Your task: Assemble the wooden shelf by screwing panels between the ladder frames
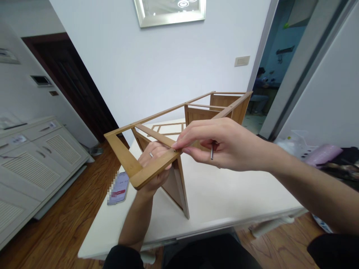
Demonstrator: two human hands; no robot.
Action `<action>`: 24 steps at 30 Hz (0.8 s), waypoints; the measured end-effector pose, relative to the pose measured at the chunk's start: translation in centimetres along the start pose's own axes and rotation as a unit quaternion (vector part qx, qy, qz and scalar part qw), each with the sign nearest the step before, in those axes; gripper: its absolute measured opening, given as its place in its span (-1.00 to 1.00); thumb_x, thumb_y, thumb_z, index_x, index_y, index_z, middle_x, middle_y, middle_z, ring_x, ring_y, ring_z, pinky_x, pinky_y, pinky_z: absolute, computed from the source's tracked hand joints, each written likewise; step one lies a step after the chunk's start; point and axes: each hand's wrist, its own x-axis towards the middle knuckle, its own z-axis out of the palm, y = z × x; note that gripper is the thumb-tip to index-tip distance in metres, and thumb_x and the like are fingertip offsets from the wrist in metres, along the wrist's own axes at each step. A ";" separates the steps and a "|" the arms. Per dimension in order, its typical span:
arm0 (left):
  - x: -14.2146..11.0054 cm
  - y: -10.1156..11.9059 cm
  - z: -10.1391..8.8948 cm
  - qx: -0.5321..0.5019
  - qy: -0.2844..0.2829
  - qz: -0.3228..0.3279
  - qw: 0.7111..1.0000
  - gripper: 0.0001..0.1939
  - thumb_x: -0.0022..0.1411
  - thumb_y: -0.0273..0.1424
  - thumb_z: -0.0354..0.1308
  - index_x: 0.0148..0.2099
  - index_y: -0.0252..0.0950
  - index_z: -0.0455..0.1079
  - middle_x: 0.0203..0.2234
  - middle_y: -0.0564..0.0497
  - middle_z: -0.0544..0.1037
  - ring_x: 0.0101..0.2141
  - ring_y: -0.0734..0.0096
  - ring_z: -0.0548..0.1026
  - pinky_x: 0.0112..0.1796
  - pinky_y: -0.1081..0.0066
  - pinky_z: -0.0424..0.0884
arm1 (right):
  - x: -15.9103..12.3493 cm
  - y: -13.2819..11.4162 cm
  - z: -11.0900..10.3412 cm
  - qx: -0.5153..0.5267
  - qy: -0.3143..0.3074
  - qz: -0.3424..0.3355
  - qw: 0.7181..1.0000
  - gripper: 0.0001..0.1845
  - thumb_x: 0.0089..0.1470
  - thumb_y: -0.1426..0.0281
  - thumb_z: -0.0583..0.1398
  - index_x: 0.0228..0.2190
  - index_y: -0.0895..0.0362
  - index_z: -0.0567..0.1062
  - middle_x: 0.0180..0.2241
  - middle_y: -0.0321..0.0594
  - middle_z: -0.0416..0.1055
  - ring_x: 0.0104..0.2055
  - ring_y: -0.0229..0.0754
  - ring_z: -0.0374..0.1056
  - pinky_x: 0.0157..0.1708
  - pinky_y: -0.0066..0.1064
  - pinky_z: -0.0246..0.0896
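A light-brown wooden shelf frame with upright panels stands on the white table. My left hand, wearing a ring, is wrapped around the frame's near end from below, beside a crosspiece. My right hand reaches in from the right, thumb and forefinger together at a dark screw hole in the near rail. Whether a screw is between those fingertips is too small to tell. Tucked in the curled fingers of that hand is a thin metal hex key, its silver end pointing down.
A phone lies at the table's left edge. Behind the near panel, a small wooden ladder-like frame lies on the table. White cabinets stand at left. Bags are at right; a person sits beyond the doorway.
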 end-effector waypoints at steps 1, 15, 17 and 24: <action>-0.1 0.0 0.0 -0.003 -0.002 -0.011 1.000 -0.70 0.52 -0.25 0.00 -0.24 -0.21 0.46 -0.43 0.01 0.58 -0.33 0.30 0.56 -0.25 0.32 0.44 | 0.0 0.0 0.0 0.000 -0.001 0.001 1.000 -0.79 0.26 0.55 0.19 -0.12 0.19 0.60 -0.16 -0.20 0.60 -0.19 -0.31 0.48 -0.34 -0.51 0.31; -0.6 0.7 -0.2 0.030 -0.007 -0.044 0.999 -0.59 0.54 -0.11 -0.11 -0.11 -0.22 0.47 -0.23 -0.03 0.59 -0.10 0.26 0.53 0.03 0.23 0.41 | -0.9 0.1 0.8 -0.030 0.028 -0.015 0.999 -0.78 0.31 0.48 0.20 -0.05 0.18 0.57 -0.16 -0.23 0.60 -0.18 -0.31 0.48 -0.30 -0.53 0.31; -0.8 0.8 0.0 0.015 0.008 -0.046 0.999 -0.61 0.52 -0.07 -0.07 -0.06 -0.21 0.45 -0.21 -0.04 0.58 -0.09 0.24 0.53 0.03 0.20 0.42 | -0.9 0.2 0.9 -0.024 0.032 -0.014 0.999 -0.78 0.31 0.47 0.20 -0.04 0.19 0.57 -0.15 -0.23 0.60 -0.16 -0.31 0.48 -0.29 -0.54 0.32; -0.8 1.5 0.8 -0.020 0.099 -0.063 0.993 -0.53 0.44 0.02 0.07 0.16 -0.21 0.34 -0.19 -0.03 0.50 -0.19 0.33 0.54 -0.11 0.29 0.48 | -1.0 0.3 1.0 -0.054 0.030 -0.031 0.998 -0.76 0.30 0.48 0.21 -0.02 0.19 0.56 -0.14 -0.21 0.59 -0.15 -0.28 0.48 -0.21 -0.48 0.32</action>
